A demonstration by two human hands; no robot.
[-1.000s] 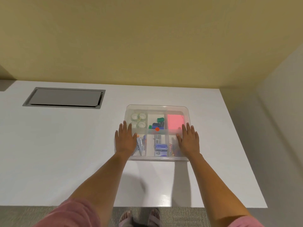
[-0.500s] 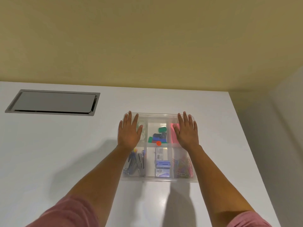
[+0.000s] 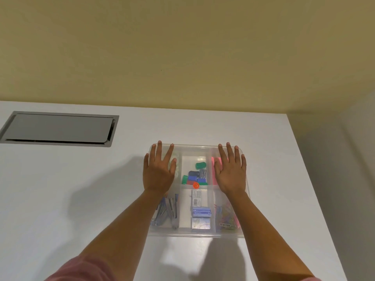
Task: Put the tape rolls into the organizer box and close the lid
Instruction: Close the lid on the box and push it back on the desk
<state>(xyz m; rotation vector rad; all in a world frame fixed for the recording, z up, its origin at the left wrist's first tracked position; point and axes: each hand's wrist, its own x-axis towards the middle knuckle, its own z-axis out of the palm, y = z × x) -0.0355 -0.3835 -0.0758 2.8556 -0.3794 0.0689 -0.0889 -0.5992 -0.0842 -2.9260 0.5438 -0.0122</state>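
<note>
The clear organizer box is set on the white table, its lid down. The left hand and right hand are laid flat on the lid's far corners, fingers spread. The tape rolls are largely hidden beneath the left hand.

An office is suggested. A white desk with a cable hatch is seen, and stationery is stored in the organizer box.
</note>
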